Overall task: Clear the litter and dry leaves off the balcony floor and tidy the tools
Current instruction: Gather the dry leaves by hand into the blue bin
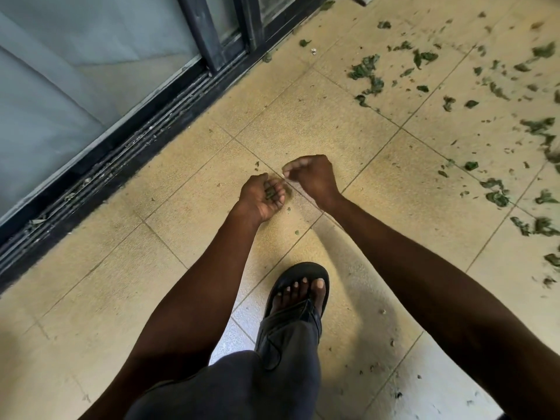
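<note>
Here both arms reach down over the tiled floor point(169, 247). The left hand point(262, 194) is turned palm up, fingers curled into a cup around a small clump of leaf bits point(269, 191) sitting in the palm. The right hand point(312, 174) sits just beside it, knuckles up, fingers curled under, thumb and forefinger tips together pointing toward the left hand; whether anything is pinched between them is too small to tell. The hands are close but not touching.

A few tiny leaf crumbs point(288, 209) lie on the tiles right under and around the hands. The bulk of the dry leaves point(366, 75) is scattered across the floor at upper right, well apart from the hands, running down the right edge in blurred clumps. More debris point(71, 195) sits in the sliding door track point(127, 153) along the left, below the glass door point(75, 80).

One foot in a black sandal point(298, 294) stands on the tiles below the hands, dark trouser leg point(272, 374) above it. No tools show in the view.
</note>
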`<state>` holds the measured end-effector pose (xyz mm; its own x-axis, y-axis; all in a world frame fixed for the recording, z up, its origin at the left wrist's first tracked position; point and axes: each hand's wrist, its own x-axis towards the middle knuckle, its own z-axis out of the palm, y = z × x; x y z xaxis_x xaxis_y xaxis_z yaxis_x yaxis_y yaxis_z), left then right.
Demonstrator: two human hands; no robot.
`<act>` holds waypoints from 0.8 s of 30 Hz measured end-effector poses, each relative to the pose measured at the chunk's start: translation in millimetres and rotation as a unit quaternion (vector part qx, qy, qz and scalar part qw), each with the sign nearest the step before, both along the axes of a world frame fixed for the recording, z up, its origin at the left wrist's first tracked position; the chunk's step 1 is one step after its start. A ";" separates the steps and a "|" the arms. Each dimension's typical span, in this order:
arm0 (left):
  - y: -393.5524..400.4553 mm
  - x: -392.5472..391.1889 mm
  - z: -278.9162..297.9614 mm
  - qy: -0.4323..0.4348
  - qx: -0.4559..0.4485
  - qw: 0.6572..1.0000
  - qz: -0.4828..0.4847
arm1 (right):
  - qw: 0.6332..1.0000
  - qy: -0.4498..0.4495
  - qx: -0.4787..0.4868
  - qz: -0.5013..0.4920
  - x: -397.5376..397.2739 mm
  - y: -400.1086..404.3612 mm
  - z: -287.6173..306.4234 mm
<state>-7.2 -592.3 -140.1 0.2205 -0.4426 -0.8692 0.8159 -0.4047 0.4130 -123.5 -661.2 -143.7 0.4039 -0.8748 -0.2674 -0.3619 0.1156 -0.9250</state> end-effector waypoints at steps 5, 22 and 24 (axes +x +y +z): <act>0.8 -0.9 2.3 0.043 -0.052 0.997 0.027 | 0.979 0.093 -0.035 0.178 25.9 13.6 26.9; 23.4 44.2 -10.3 0.006 -0.026 0.995 0.098 | 0.758 0.270 -0.429 0.410 12.1 8.8 -38.2; 20.5 36.7 -9.0 0.009 -0.027 0.995 0.091 | 0.743 0.254 -0.468 0.405 -11.3 17.8 -38.5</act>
